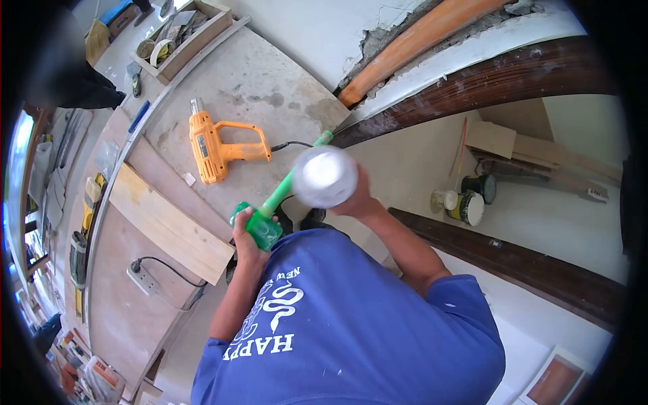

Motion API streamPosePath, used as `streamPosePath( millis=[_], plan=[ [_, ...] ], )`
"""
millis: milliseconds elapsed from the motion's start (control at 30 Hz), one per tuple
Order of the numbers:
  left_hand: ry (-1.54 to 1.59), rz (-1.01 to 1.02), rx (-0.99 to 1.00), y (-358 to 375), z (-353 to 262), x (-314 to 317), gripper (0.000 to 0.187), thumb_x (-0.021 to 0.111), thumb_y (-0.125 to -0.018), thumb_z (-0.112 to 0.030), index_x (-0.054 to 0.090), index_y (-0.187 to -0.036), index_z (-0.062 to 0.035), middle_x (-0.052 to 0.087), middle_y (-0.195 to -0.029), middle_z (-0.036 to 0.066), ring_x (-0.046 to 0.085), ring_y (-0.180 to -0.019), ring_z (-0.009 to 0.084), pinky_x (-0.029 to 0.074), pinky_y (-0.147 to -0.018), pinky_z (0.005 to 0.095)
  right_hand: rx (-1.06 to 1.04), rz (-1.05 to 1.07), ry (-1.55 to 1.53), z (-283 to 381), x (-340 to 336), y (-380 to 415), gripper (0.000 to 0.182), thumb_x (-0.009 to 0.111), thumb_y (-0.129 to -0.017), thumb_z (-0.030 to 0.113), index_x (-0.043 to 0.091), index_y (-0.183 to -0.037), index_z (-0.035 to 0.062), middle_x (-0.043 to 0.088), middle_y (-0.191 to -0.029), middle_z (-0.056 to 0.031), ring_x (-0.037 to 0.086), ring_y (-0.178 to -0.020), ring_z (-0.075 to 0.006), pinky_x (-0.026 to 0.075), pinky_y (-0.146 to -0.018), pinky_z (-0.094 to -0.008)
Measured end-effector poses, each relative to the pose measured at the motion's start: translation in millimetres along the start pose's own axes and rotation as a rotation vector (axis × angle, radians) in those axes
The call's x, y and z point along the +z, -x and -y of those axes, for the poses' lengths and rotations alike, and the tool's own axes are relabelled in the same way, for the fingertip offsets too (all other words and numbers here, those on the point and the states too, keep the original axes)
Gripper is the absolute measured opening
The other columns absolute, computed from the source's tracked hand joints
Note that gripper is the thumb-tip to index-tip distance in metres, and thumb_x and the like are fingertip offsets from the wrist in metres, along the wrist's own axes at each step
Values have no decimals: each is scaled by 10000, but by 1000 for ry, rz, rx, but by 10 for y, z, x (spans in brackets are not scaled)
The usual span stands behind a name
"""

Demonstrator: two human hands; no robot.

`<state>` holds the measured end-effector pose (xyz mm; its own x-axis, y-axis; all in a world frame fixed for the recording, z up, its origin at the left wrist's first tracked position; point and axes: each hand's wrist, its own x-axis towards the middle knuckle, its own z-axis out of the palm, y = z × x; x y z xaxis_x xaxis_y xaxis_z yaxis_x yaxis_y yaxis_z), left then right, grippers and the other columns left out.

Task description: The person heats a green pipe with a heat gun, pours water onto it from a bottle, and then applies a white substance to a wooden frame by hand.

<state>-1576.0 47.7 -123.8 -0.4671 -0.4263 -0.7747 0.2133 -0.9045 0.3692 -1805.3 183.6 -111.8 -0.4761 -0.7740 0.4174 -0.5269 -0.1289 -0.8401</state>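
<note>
While the left hand (248, 244) clasps the green block (263, 231) near the torso (364, 324), the blurred white object (325, 177) farther right hides fingers of the right hand (359, 197), whose grip I cannot tell; this looks like 2-handed handling; the next move likely calls for steadiness.

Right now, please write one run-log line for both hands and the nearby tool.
left hand: holds green object | right hand: holds blurred white round object | orange heat gun: lies on grey surface

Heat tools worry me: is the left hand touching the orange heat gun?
Apart. The head view plainly shows some work surface between the left hand, closed around the green object, and the orange heat gun.
</note>
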Motion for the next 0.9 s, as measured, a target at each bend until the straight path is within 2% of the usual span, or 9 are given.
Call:
streamPosePath(
  millis=[33,100,300,433,533,567,700,833,900],
  plan=[
    [21,-12,-5,39,-30,-60,326,687,-870,-318,560,-1049,-77,684,-938,165,699,-788,302,588,-715,427,-163,56,-1,84,169,-204,875,955,-660,304,493,-1345,15,677,-1239,-179,696,-1134,-299,563,-959,-431],
    [7,-24,-1,132,-57,-167,409,681,-855,-358,564,-1093,-46,688,-961,186,697,-793,303,591,-731,431,-211,39,34,420,585,-575,907,965,-650,310,458,-1346,26,682,-1170,-183,709,-1065,-347,580,-884,-440],
    [46,-133,-20,321,-142,-554,489,671,-835,-371,552,-1153,-18,688,-972,195,697,-796,317,594,-745,443,-2,237,-116,789,2060,-1219,829,906,-712,282,420,-1340,43,685,-1076,-206,715,-917,-427,575,-764,-509],
    [108,-97,-2,341,-50,-944,428,598,-922,-403,558,-1165,-52,685,-981,195,707,-813,327,603,-755,470,63,195,-147,728,2904,-1469,776,840,-763,314,433,-1352,16,698,-923,-256,689,-878,-483,571,-755,-536],
    [161,-132,-47,444,-88,-1090,403,629,-905,-372,568,-1149,-57,676,-965,193,703,-806,338,606,-740,475,-52,180,-213,688,3265,-1636,786,869,-764,344,489,-1375,28,710,-1040,-224,710,-933,-427,585,-774,-499],
    [206,-116,-48,517,-119,-1093,427,660,-867,-361,566,-1148,-53,671,-953,198,701,-798,339,606,-737,474,-158,149,-205,679,3345,-1693,677,879,-770,339,548,-1265,17,725,-981,-202,729,-899,-407,599,-747,-481],
    [257,-93,-29,706,-210,-1152,447,658,-851,-343,563,-1160,-33,673,-950,205,701,-782,342,611,-731,471,-151,272,-252,666,3564,-1667,607,893,-762,315,550,-1173,31,713,-1011,-203,723,-903,-401,585,-765,-460],
    [233,-111,0,782,-185,-1258,458,656,-843,-335,575,-1164,-18,678,-938,209,706,-768,346,614,-723,477,-85,235,-314,705,3856,-1473,617,903,-751,335,573,-1178,36,711,-993,-217,719,-914,-412,577,-761,-464],
    [243,-106,16,749,-100,-1396,462,660,-830,-349,593,-1141,-15,685,-921,200,708,-755,344,614,-714,488,15,325,-296,727,3976,-1329,697,893,-745,275,548,-1308,50,696,-1119,-222,706,-1035,-377,582,-855,-458]
  ],
)
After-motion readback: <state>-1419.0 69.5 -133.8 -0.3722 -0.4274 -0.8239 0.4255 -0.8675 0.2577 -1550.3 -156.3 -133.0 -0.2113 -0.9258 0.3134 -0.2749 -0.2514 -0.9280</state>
